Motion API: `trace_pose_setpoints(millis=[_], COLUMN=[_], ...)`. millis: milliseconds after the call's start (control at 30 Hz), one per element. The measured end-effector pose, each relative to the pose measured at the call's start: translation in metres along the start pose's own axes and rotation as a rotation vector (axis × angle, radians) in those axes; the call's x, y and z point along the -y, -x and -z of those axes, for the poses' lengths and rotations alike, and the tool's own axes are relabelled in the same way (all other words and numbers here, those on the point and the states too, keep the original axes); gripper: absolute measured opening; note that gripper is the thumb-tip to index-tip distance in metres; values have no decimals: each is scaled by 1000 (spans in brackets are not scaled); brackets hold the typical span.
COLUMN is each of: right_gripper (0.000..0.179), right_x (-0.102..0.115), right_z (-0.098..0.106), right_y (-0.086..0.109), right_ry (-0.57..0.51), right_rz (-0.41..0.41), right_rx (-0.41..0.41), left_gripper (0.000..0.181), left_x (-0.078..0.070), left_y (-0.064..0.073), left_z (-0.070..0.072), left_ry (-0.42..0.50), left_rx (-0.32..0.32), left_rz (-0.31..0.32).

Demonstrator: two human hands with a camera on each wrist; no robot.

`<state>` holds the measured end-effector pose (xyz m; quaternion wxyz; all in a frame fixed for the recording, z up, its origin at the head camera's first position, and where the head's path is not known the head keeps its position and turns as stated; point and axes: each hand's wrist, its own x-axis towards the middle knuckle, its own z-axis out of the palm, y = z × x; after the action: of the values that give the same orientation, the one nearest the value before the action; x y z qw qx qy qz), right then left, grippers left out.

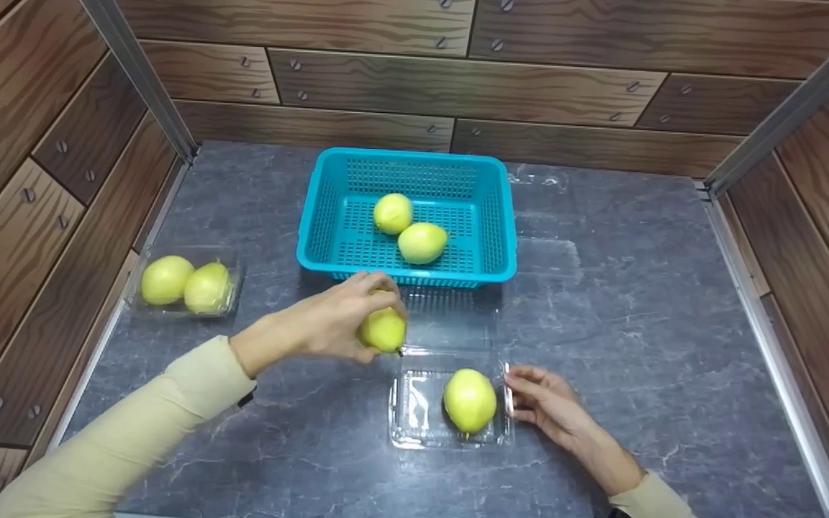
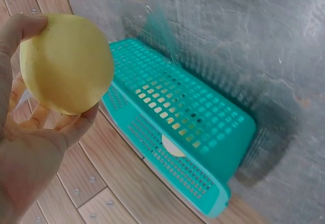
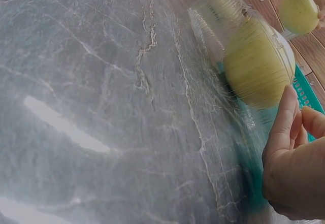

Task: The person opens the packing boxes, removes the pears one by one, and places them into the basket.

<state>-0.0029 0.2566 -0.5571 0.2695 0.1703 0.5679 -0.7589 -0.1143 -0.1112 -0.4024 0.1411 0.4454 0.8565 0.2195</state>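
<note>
A yellow-green pear (image 1: 384,331) is in my left hand (image 1: 339,316), held between thumb and fingers above the table, just in front of the teal basket. The left wrist view shows this pear (image 2: 68,64) close up. Below and to the right lies a clear plastic container (image 1: 418,435) with its lid folded back toward the basket. One pear (image 1: 470,400) sits in its right half. My right hand (image 1: 555,406) holds the container's right edge with its fingertips. In the right wrist view, the container's pear (image 3: 259,64) shows through the clear wall.
The teal basket (image 1: 407,275) stands at the back with two pears (image 1: 422,243) inside. At the left, a clear container (image 1: 231,291) holds two more pears (image 1: 168,280). Other clear plastic packaging (image 1: 547,259) lies right of the basket. Wood-patterned walls (image 1: 458,86) enclose the table.
</note>
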Motion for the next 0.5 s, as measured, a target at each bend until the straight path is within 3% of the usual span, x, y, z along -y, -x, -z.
trace_pose_setpoints(millis=[267,500], right_gripper=[9,7], right_x=[-1,0], right_z=[0,1], right_y=[-2,-1], right_ry=[1,0], right_rz=[-5,-1], right_rx=[7,7], left_gripper=[51,51], left_x=[11,26], left_y=[-11,-29], left_z=[4,9], left_ry=[-19,-20], left_rx=[-47,-77], left_rz=[-16,28])
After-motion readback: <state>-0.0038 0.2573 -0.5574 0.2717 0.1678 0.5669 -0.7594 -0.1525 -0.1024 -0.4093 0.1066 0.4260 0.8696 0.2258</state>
